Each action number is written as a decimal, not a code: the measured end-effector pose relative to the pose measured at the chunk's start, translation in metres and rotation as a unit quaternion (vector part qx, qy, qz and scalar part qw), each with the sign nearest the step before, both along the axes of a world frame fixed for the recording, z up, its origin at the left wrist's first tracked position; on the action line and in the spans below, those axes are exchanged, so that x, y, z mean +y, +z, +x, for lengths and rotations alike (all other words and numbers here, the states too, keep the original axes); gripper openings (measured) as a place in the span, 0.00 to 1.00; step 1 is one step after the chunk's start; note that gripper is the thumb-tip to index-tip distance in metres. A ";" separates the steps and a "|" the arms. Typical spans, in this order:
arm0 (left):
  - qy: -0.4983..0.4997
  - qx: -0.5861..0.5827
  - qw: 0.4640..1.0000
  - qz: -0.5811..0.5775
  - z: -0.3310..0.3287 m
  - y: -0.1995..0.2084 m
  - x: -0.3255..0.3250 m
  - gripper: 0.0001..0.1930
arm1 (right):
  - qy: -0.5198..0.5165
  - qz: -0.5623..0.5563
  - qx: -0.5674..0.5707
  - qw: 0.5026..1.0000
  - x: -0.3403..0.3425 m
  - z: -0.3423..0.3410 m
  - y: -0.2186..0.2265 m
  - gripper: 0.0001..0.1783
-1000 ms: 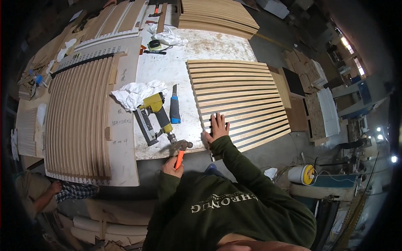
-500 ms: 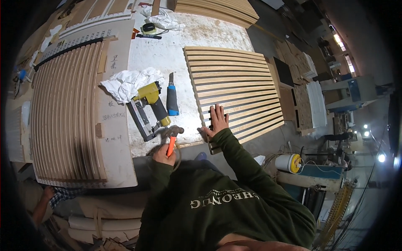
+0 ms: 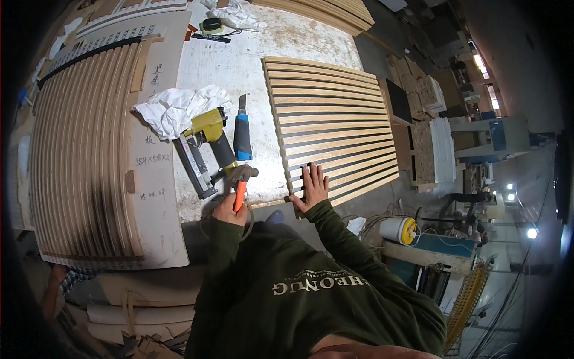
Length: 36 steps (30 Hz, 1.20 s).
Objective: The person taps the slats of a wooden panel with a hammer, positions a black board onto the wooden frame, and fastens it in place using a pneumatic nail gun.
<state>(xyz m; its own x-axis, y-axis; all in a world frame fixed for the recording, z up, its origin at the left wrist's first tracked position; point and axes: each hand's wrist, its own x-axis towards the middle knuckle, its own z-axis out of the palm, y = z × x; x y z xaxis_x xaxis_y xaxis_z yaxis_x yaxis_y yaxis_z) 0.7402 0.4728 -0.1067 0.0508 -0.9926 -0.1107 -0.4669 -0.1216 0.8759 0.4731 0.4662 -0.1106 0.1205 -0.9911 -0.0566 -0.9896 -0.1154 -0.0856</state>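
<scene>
My left hand is closed around the orange handle of a hammer, at the table's near edge. The hammer's head overlaps the lower part of a yellow and black nail gun in view. My right hand lies with fingers spread on a slatted wooden panel, near its closest left corner. The panel has pale wood strips with dark gaps between them. A blue and black utility knife lies between the nail gun and the panel, blade pointing away.
A crumpled white cloth lies beside the nail gun. At left, a larger ribbed panel rests on a board. A tape measure and more slats lie farther back. Another person's arm shows at lower left.
My right hand has slid along the panel toward its near edge, fingers still spread. My left hand keeps the hammer, its head slightly farther forward. The whole view has shifted a little.
</scene>
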 end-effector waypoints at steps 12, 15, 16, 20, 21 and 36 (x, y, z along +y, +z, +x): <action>0.069 0.059 0.996 -0.025 -0.002 -0.002 -0.030 0.08 | 0.000 -0.007 -0.007 1.000 -0.001 0.001 -0.001 0.50; 0.052 0.046 0.997 -0.046 -0.003 -0.001 -0.030 0.10 | -0.006 -0.001 -0.004 1.000 -0.001 0.000 -0.003 0.50; 0.042 0.048 0.997 -0.033 -0.004 0.000 -0.030 0.09 | -0.007 -0.001 -0.004 1.000 -0.001 0.000 -0.003 0.50; 0.029 0.056 0.998 -0.010 -0.006 -0.004 -0.027 0.09 | -0.006 -0.004 -0.001 1.000 -0.001 0.000 -0.004 0.50; 0.030 0.057 0.998 -0.010 -0.007 -0.005 -0.028 0.09 | -0.005 -0.005 -0.001 1.000 -0.001 0.000 -0.004 0.50; 0.053 0.034 0.998 -0.021 -0.006 -0.019 -0.033 0.10 | -0.023 0.003 -0.014 1.000 0.001 0.004 0.004 0.49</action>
